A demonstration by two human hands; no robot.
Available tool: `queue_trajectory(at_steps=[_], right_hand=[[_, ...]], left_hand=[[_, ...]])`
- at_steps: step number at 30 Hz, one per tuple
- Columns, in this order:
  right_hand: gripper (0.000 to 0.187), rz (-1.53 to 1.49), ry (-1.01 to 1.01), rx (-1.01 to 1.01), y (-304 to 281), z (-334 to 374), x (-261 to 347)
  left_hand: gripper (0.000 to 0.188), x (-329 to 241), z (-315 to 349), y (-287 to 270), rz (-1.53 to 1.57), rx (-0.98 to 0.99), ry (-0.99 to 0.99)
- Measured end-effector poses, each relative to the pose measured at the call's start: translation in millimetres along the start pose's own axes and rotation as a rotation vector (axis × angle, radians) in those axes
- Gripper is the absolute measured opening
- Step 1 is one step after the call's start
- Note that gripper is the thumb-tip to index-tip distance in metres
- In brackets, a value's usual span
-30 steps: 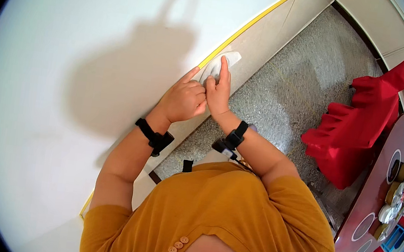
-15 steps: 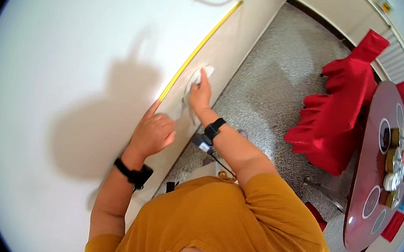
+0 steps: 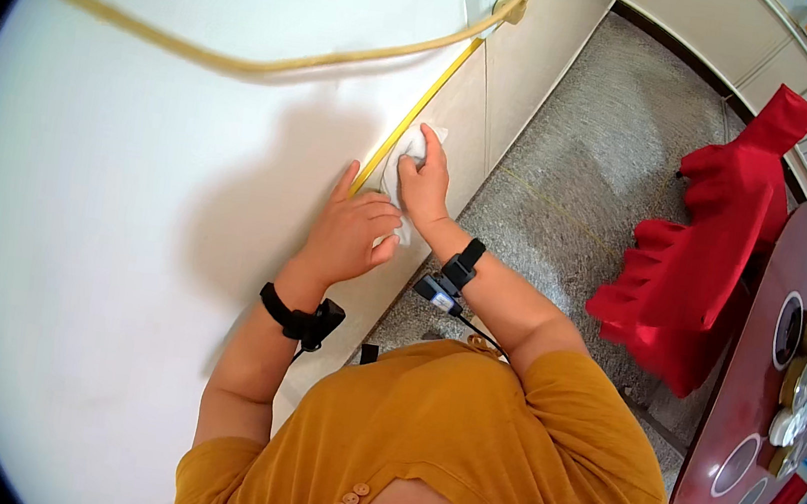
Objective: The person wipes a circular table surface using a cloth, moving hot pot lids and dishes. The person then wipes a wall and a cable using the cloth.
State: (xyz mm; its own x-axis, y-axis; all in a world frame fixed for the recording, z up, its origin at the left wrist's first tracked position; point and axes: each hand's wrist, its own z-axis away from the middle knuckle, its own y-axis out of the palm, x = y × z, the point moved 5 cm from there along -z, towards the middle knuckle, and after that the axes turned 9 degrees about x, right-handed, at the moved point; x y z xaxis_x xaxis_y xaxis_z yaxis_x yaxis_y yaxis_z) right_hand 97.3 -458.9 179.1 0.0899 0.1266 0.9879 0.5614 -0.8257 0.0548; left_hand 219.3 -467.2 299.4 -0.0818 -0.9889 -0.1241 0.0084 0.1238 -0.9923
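Note:
My right hand (image 3: 424, 182) presses a white cloth (image 3: 403, 155) against the beige tiled lower wall (image 3: 462, 118), just under a yellow trim strip (image 3: 433, 91). The cloth is bunched beneath the fingers, and part of it is hidden by the hand. Close by on the left, my left hand (image 3: 350, 233) rests by the strip's near end. Its index finger stretches up along the strip while the other fingers curl loosely, with nothing seen in them. Both wrists carry black straps with small devices.
A white socket box (image 3: 485, 2) with a plugged-in yellow cord (image 3: 245, 62) sits on the white wall above. Speckled grey floor (image 3: 574, 172) runs alongside. To the right stand a red-covered chair (image 3: 705, 259) and a round dark-red table (image 3: 712, 491) bearing stacked tins.
Both hands have moved slightly up and right in view, closer together. My left hand's fingers have loosened from a tighter curl. The socket and cord have come further into view.

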Motion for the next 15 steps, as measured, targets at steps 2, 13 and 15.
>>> queue_trajectory(at_steps=[2,13,15], right_hand=[[0.051,-0.037,0.051,-0.027,-11,-20,-11],[0.045,-0.496,0.658,-0.247,-61,-108,-148],[0.045,-0.574,0.652,-0.273,-71,-130,-158]], left_hand=[[0.016,4,-15,1,-0.022,0.035,-0.010],[0.012,19,-42,31,-0.157,0.168,-0.052],[0.012,22,-43,30,-0.099,0.126,-0.069]])
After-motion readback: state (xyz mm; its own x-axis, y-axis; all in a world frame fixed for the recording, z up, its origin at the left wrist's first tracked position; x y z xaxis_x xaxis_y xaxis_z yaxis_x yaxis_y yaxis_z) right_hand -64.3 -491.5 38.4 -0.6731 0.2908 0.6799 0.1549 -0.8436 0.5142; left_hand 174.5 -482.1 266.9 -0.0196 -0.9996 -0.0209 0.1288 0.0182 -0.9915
